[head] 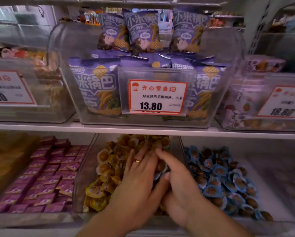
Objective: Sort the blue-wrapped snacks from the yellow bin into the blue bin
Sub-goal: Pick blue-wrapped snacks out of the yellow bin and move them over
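Hands, two, both ours, reaching into the middle clear bin point(85, 177) on the lower shelf, the one heaped with yellow-wrapped snacks point(107, 170).

Left hand point(140, 175): fingers straight and spread, laid flat on the yellow heap, a gold ring point(137, 161) on one finger. We see nothing gripped in it.

Right hand point(175, 178): just beside the left, touching it at the thumb; forefinger stretched forward over the pile, thumb bent inward. Between the two hands we note a blue-wrapped snack point(159, 170), partly hidden; the right hand's thumb and fingers close round it, though how firmly we cannot tell.

Neighbouring bin to the right point(182, 147): blue-wrapped snacks point(216, 175) heaped along its left side, bare floor to its right.

Bin to the left: small purple packets point(46, 171) in rows.

Upper shelf point(143, 130): clear bin of purple rice-crust bags point(95, 86), with a price card point(158, 97) reading 13.80 on its front. Further bins at either side, blurred.
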`<state>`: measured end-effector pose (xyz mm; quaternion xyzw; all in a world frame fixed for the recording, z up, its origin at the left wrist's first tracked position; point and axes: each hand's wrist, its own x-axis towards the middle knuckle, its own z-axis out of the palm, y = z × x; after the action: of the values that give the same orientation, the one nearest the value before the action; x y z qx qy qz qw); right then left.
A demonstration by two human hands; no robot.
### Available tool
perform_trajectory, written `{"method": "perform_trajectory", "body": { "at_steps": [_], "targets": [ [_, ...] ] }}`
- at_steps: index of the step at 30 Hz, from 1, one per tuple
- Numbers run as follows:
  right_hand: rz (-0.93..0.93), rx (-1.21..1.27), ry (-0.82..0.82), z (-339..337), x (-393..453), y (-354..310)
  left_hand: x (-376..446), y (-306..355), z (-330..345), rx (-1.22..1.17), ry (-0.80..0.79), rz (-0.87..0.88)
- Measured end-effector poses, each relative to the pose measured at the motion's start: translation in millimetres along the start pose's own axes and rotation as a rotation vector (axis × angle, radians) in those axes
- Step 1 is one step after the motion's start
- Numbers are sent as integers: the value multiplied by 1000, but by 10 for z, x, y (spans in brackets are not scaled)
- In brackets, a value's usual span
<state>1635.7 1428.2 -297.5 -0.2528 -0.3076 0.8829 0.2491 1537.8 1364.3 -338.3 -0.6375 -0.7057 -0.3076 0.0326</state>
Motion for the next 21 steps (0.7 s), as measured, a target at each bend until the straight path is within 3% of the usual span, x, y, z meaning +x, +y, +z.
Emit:
{"method": "perform_trajectory", "body": {
  "at_steps": [2, 5, 7, 9, 11, 14, 17, 21],
  "targets": [
    [-163, -184, 81, -80, -78, -44, 0, 52, -16, -74, -20, 31],
    [-442, -476, 199, -248, -231, -213, 20, 88, -94, -457, 26, 45],
    [-576, -620, 228, -418, -320, -415, 92, 13, -100, -453, 170, 26],
    [-649, -816, 273, -657, -353, -656, 193, -150, -47, -355, 203, -108],
    [-560, -1055, 328, -914, -343, -871, 240, -340, 45, -287, 114, -250],
    [-332, -1199, 352, -1238, -295, -1006, 269, -501, 136, -217, 16, -328],
    [-548, -1289, 434, -1322, -238, -991, 329, -503, 140, -149, -45, -303],
    [-737, -1295, 291, -1076, -210, -777, 350, -438, 114, 8, -366, -140]
  ]
}}
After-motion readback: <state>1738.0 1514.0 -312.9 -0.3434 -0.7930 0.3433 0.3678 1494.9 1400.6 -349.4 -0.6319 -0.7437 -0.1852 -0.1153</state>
